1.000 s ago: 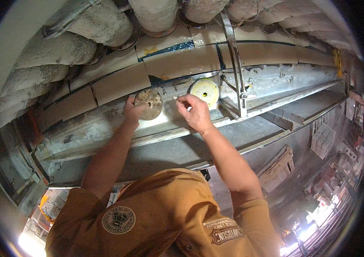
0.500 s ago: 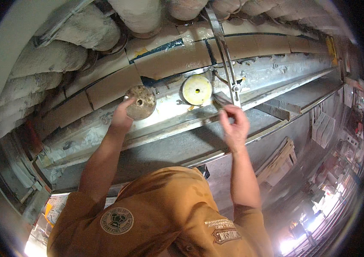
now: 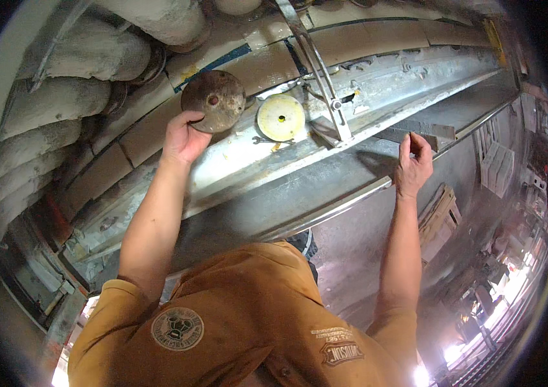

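A brown, worn round disc with a hole in its middle is raised in my left hand, gripped at its lower edge. Just right of it, a pale yellow disc with a small centre hole sits against the long metal ledge. A small open-ended wrench lies below that disc. My right hand is over the grey trough at the right, thumb and fingertips pinched together. Whatever may be between those fingertips is too small to make out.
A slotted metal bar with a bolt slants down to the ledge. Large pale rounded rolls hang at the upper left. Cardboard panels line the back. A stack of flat pieces stands at lower right.
My left hand has lifted the brown disc up and turned it more face-on. My right hand has moved right, away from the slotted bar, still pinched. The whole view has shifted somewhat.
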Demonstrator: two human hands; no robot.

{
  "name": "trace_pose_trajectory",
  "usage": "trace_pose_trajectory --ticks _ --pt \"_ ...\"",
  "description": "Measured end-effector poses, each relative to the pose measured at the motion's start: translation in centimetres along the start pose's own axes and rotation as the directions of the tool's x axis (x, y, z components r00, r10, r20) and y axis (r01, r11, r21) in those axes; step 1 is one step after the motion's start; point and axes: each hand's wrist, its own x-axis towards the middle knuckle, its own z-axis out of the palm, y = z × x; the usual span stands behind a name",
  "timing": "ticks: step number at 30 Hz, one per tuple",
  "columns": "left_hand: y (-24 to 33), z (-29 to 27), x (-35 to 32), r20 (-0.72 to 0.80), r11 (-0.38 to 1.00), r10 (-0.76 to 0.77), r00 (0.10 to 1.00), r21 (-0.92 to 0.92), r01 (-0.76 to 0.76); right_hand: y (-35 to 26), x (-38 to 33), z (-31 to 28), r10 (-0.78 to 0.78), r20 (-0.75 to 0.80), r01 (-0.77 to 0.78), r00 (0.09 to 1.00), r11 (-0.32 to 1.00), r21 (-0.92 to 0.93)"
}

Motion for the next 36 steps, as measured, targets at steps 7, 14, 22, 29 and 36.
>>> trace_pose_trajectory --ticks 7,14,22,29,36 --pt "-1.6 0.6 1.8 -0.079 0.999 0.021 0.997 0.031 -0.019 -0.2 0.2 -0.2 -0.022 0.046 0.023 0.999 0.999 -0.03" --pt "-2.9 -0.2 5.4 -0.064 0.999 0.047 0.997 0.001 -0.047 0.0 0.4 -0.4 -0.007 0.094 0.016 0.996 0.996 -0.093" --pt "-4.0 2.4 11.0 -0.117 0.992 0.066 0.991 -0.095 -0.078 0.1 0.7 -0.3 0.021 0.166 0.003 0.986 0.989 -0.147" --pt "-3.5 4.2 16.1 -0.166 0.979 0.063 0.984 -0.183 -0.094 0.1 1.0 -0.1 0.017 0.149 0.003 0.989 0.991 -0.131" --pt "-1.8 3.0 20.4 0.183 0.983 0.08 0.98 -0.176 -0.047 0.0 1.0 -0.1 0.05 0.172 -0.025 0.984 0.989 -0.143"
